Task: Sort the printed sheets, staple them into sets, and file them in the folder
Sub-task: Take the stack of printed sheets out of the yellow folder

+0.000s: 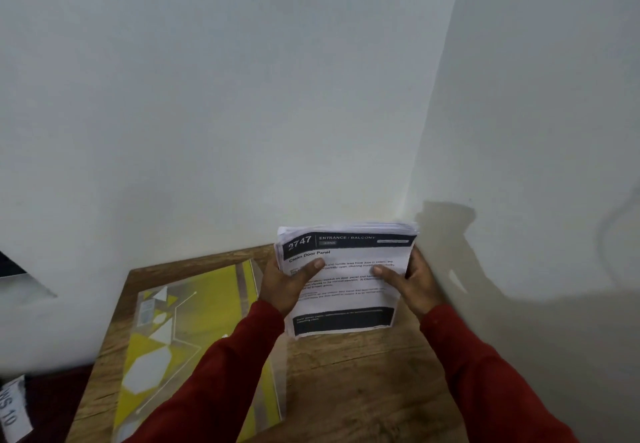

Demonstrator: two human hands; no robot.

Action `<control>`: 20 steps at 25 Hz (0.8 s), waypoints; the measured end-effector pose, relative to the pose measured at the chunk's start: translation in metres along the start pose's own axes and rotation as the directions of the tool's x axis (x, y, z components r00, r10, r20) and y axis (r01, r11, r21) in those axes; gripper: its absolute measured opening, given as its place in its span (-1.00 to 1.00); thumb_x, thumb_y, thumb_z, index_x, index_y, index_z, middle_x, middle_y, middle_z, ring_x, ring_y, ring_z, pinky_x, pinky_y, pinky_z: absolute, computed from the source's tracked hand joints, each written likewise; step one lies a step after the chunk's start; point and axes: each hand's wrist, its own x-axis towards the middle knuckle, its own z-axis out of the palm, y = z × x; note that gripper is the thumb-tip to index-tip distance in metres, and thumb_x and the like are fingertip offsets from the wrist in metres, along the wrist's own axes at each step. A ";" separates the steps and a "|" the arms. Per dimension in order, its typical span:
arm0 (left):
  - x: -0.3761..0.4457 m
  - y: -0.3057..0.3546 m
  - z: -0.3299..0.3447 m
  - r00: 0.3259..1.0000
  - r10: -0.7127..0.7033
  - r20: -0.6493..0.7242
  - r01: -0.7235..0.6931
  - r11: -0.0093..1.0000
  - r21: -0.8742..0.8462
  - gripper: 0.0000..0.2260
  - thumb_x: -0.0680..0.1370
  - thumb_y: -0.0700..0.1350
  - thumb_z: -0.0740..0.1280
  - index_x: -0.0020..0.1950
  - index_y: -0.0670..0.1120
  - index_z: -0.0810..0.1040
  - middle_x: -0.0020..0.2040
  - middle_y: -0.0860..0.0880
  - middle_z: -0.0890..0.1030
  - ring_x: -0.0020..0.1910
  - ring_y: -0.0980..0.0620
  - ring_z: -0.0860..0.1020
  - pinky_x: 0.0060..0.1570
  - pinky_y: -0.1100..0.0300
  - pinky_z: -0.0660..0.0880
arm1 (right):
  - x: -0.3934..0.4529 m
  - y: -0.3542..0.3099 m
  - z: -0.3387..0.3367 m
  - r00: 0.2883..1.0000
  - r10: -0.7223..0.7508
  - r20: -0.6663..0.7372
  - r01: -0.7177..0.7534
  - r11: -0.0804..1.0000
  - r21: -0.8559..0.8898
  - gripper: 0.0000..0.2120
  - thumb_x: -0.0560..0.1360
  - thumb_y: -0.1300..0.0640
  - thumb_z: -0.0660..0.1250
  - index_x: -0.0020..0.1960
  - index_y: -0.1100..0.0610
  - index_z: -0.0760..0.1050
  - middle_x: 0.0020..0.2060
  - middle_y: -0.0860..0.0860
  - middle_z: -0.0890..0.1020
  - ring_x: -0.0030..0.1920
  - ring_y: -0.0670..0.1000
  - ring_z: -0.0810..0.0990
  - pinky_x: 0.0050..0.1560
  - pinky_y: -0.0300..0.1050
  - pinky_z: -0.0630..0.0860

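Above the table point(363, 373), both hands grip the sheet stack point(346, 290) upright.

Stack of printed sheets point(346, 279): white paper, black text, dark navy-black header band with white numerals and lettering, second dark band near the lower edge; held between left hand point(287, 283) and right hand point(414, 283).
Sleeves point(221, 373): plain deep red, both arms.
Folder point(194, 342), left of the left hand: bright yellow with white and grey geometric shapes, triangles, a hexagon, thin pale lines.
Tabletop point(363, 390), below the hands: brown woodgrain.
Wall point(242, 96), beyond the hands: plain off-white, grey shadow at right.
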 end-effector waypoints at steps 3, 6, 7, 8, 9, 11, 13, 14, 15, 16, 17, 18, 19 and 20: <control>-0.010 -0.019 -0.004 0.993 -0.117 -0.002 0.117 0.993 -0.004 -0.70 0.48 0.02 0.46 0.16 -0.04 0.57 0.06 -0.07 0.69 0.08 -0.11 0.65 0.02 0.00 0.61 | -0.004 0.001 0.009 0.993 0.019 -0.119 -0.015 0.999 0.037 -0.74 0.45 0.25 0.45 0.10 0.05 0.58 0.00 0.00 0.71 0.06 0.08 0.66 0.13 0.11 0.58; -0.027 -0.064 -0.027 0.996 -0.014 -0.093 0.068 0.793 0.606 -0.46 0.52 0.39 0.10 0.30 0.07 0.48 0.32 -0.01 0.51 0.33 -0.03 0.45 0.30 -0.12 0.41 | -0.004 0.005 0.014 0.971 0.018 -0.239 0.001 0.997 0.079 -0.72 0.45 0.23 0.45 0.15 0.09 0.59 0.02 0.02 0.70 0.04 0.06 0.67 0.06 0.05 0.61; -0.036 -0.084 -0.042 0.989 -0.036 -0.146 0.139 0.580 0.803 -0.46 0.54 0.39 0.01 0.37 0.13 0.39 0.46 0.00 0.35 0.44 -0.06 0.29 0.40 -0.17 0.25 | -0.005 0.007 0.016 0.966 0.014 -0.259 0.009 0.996 0.086 -0.71 0.45 0.22 0.46 0.16 0.09 0.59 0.02 0.02 0.70 0.03 0.06 0.68 0.02 0.01 0.63; -0.046 -0.101 -0.056 0.970 -0.127 -0.210 0.242 0.365 0.899 -0.48 0.55 0.37 -0.02 0.45 0.20 0.27 0.56 0.01 0.12 0.52 -0.11 0.10 0.43 -0.23 0.09 | -0.006 0.009 0.017 0.960 0.005 -0.280 0.019 0.997 0.081 -0.70 0.45 0.22 0.46 0.18 0.10 0.58 0.01 0.01 0.70 0.01 0.04 0.68 -0.02 -0.04 0.63; -0.055 -0.114 -0.071 0.937 -0.234 -0.259 0.307 0.196 0.931 -0.47 0.56 0.35 -0.03 0.51 0.24 0.11 0.59 0.02 -0.11 0.55 -0.16 -0.08 0.43 -0.29 -0.05 | -0.007 0.009 0.019 0.955 -0.004 -0.295 0.027 0.997 0.072 -0.69 0.45 0.21 0.46 0.18 0.10 0.58 0.00 0.01 0.70 -0.01 0.03 0.68 -0.04 -0.06 0.64; -0.072 -0.128 -0.097 0.877 -0.387 -0.283 0.331 0.062 0.941 -0.44 0.58 0.33 -0.06 0.53 0.29 -0.17 0.55 0.04 -0.36 0.53 -0.20 -0.31 0.41 -0.34 -0.21 | -0.004 0.011 0.021 0.945 -0.013 -0.325 0.031 0.998 0.050 -0.70 0.45 0.20 0.46 0.18 0.10 0.58 0.00 0.00 0.70 0.00 0.03 0.68 -0.01 -0.02 0.63; -0.082 -0.130 -0.114 0.889 -0.376 -0.262 0.302 0.051 0.952 -0.44 0.59 0.32 -0.08 0.52 0.30 -0.25 0.54 0.05 -0.39 0.51 -0.18 -0.36 0.41 -0.34 -0.27 | -0.001 0.014 0.024 0.943 -0.048 -0.331 0.064 0.997 0.037 -0.67 0.45 0.20 0.46 0.21 0.11 0.57 0.05 0.01 0.69 0.05 0.03 0.67 0.06 -0.02 0.60; -0.085 -0.130 -0.121 0.898 -0.353 -0.262 0.299 0.053 0.953 -0.44 0.59 0.32 -0.08 0.52 0.30 -0.24 0.55 0.06 -0.38 0.51 -0.18 -0.36 0.42 -0.33 -0.28 | -0.001 0.015 0.026 0.942 -0.057 -0.332 0.074 0.996 0.040 -0.66 0.45 0.20 0.46 0.22 0.10 0.56 0.06 0.00 0.68 0.07 0.02 0.66 0.07 -0.04 0.58; -0.086 -0.130 -0.127 0.905 -0.338 -0.258 0.291 0.048 0.956 -0.45 0.59 0.31 -0.07 0.53 0.30 -0.21 0.55 0.07 -0.36 0.52 -0.17 -0.36 0.42 -0.32 -0.28 | 0.000 0.016 0.030 0.940 -0.063 -0.335 0.085 0.995 0.051 -0.67 0.46 0.22 0.45 0.21 0.08 0.57 0.06 -0.02 0.68 0.08 0.00 0.66 0.08 -0.09 0.57; -0.087 -0.130 -0.133 0.911 -0.327 -0.251 0.280 0.045 0.959 -0.45 0.59 0.31 -0.06 0.53 0.30 -0.19 0.55 0.08 -0.35 0.52 -0.17 -0.35 0.42 -0.32 -0.29 | 0.000 0.015 0.034 0.940 -0.067 -0.334 0.093 0.994 0.063 -0.68 0.46 0.25 0.45 0.18 0.04 0.58 0.04 -0.06 0.69 0.08 -0.02 0.66 0.07 -0.14 0.57; -0.089 -0.130 -0.138 0.914 -0.322 -0.245 0.272 0.041 0.961 -0.45 0.58 0.32 -0.05 0.53 0.31 -0.17 0.56 0.09 -0.34 0.52 -0.15 -0.34 0.41 -0.33 -0.29 | -0.001 0.014 0.041 0.944 -0.073 -0.323 0.102 0.992 0.074 -0.69 0.46 0.27 0.44 0.13 -0.02 0.61 0.01 -0.10 0.70 0.07 -0.04 0.66 0.05 -0.20 0.56; -0.091 -0.129 -0.142 0.915 -0.327 -0.236 0.262 0.038 0.964 -0.45 0.57 0.33 -0.05 0.52 0.32 -0.16 0.56 0.10 -0.33 0.53 -0.14 -0.34 0.41 -0.34 -0.30 | -0.002 0.013 0.047 0.948 -0.069 -0.310 0.099 0.992 0.081 -0.69 0.45 0.28 0.44 0.07 -0.09 0.62 -0.02 -0.14 0.70 0.05 -0.06 0.66 0.03 -0.22 0.56; -0.093 -0.128 -0.146 0.913 -0.341 -0.224 0.249 0.031 0.968 -0.44 0.54 0.36 -0.08 0.52 0.34 -0.16 0.56 0.11 -0.32 0.53 -0.13 -0.34 0.40 -0.35 -0.30 | -0.002 0.013 0.054 0.953 -0.064 -0.295 0.093 0.992 0.083 -0.68 0.45 0.27 0.45 0.02 -0.14 0.63 -0.04 -0.16 0.70 0.04 -0.07 0.66 0.02 -0.21 0.56; -0.094 -0.126 -0.150 0.911 -0.352 -0.214 0.240 0.032 0.970 -0.41 0.49 0.40 -0.12 0.51 0.35 -0.15 0.56 0.12 -0.30 0.53 -0.13 -0.33 0.39 -0.36 -0.31 | -0.003 0.013 0.060 0.958 -0.062 -0.279 0.089 0.992 0.086 -0.69 0.45 0.27 0.45 -0.01 -0.15 0.63 -0.05 -0.16 0.70 0.04 -0.07 0.66 0.03 -0.19 0.56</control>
